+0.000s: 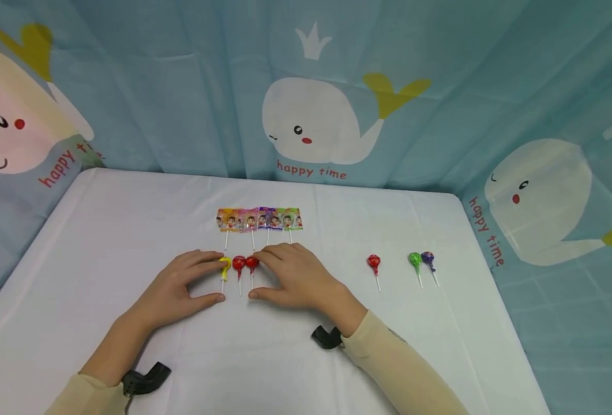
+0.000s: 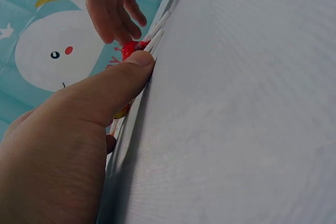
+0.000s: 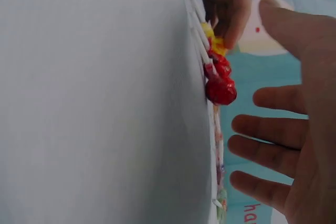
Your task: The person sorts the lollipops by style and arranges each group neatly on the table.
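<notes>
Three lollipops lie side by side on the white table: a yellow lollipop (image 1: 225, 268), a red lollipop (image 1: 239, 264) and another red lollipop (image 1: 252, 263). From the left, my left hand (image 1: 181, 288) has its fingertips at the yellow head and its thumb by the stick's lower end. My right hand (image 1: 297, 276) is on the other side, its fingertips at the rightmost red head in the head view and its thumb near that stick. The right wrist view shows the fingers (image 3: 270, 129) spread and fairly straight, beside the red heads.
Behind the hands lies a row of flat wrapped lollipops (image 1: 259, 219). To the right are a separate red lollipop (image 1: 374, 263), a green lollipop (image 1: 415, 260) and a purple lollipop (image 1: 428, 259). A blue whale-print curtain (image 1: 222, 115) hangs along the table's far edge.
</notes>
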`<state>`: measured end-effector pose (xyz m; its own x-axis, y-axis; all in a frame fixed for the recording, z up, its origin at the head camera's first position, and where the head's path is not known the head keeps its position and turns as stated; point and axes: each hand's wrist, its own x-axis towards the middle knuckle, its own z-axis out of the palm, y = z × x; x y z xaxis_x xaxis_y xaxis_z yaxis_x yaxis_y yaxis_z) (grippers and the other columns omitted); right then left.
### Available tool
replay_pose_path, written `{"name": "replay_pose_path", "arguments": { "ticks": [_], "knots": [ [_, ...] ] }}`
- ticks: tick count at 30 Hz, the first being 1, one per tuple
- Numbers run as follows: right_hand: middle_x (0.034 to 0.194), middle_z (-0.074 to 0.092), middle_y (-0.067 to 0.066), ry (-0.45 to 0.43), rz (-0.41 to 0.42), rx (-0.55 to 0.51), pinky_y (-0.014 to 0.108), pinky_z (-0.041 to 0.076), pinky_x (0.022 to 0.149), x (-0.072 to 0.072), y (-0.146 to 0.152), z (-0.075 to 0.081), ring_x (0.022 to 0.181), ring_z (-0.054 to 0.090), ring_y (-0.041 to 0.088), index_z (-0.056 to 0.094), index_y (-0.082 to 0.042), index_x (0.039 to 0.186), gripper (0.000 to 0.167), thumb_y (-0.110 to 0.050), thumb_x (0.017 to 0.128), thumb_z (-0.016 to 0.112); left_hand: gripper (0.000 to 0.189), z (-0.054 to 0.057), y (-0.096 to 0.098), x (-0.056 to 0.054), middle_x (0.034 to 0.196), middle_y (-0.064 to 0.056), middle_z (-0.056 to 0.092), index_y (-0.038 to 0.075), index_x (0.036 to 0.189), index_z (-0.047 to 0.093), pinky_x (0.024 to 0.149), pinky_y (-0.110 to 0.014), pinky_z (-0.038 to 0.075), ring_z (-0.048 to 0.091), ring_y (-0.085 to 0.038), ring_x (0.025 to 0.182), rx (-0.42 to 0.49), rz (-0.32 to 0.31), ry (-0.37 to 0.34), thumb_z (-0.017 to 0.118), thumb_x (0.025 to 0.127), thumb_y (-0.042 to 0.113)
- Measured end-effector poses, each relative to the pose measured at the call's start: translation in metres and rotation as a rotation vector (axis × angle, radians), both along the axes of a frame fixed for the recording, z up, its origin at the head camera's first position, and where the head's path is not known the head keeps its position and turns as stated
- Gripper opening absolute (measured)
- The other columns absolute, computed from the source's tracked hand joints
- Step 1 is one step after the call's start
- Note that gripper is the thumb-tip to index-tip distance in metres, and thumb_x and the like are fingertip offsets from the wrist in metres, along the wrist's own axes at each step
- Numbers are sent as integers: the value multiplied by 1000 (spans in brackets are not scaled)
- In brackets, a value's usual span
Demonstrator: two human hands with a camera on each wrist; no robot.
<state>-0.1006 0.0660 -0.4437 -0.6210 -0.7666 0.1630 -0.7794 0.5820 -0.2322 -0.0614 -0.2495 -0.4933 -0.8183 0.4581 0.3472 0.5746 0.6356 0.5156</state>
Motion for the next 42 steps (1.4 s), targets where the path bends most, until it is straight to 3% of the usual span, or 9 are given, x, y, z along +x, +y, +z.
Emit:
{"name": "replay_pose_path", "arguments": {
  "ticks": [15, 30, 42],
  "knots": [
    [150, 63, 3, -43, -32, 77, 43, 44, 120, 5, 13, 21, 140, 58, 21, 63, -15, 152, 79, -74, 100, 62, 71, 0, 1, 0, 149, 1, 66, 26, 142, 74, 130, -26, 22, 58, -28, 140, 0, -4, -3, 102, 77, 33],
    [152, 62, 7, -44, -73, 42, 47, 44, 120, 12, 45, 26, 143, 56, 24, 63, -14, 153, 78, -70, 99, 69, 71, 1, 0, 1, 149, 1, 65, 26, 142, 74, 122, -36, 37, 57, -30, 140, -28, 13, -18, 102, 77, 35],
    [154, 61, 10, -62, -120, 26, 49, 43, 120, 16, 68, 26, 143, 56, 27, 63, -12, 153, 77, -67, 98, 71, 71, 0, 0, 1, 150, 2, 65, 27, 142, 73, 121, -30, 35, 57, -28, 139, -22, 11, -22, 101, 77, 35]
  ]
}}
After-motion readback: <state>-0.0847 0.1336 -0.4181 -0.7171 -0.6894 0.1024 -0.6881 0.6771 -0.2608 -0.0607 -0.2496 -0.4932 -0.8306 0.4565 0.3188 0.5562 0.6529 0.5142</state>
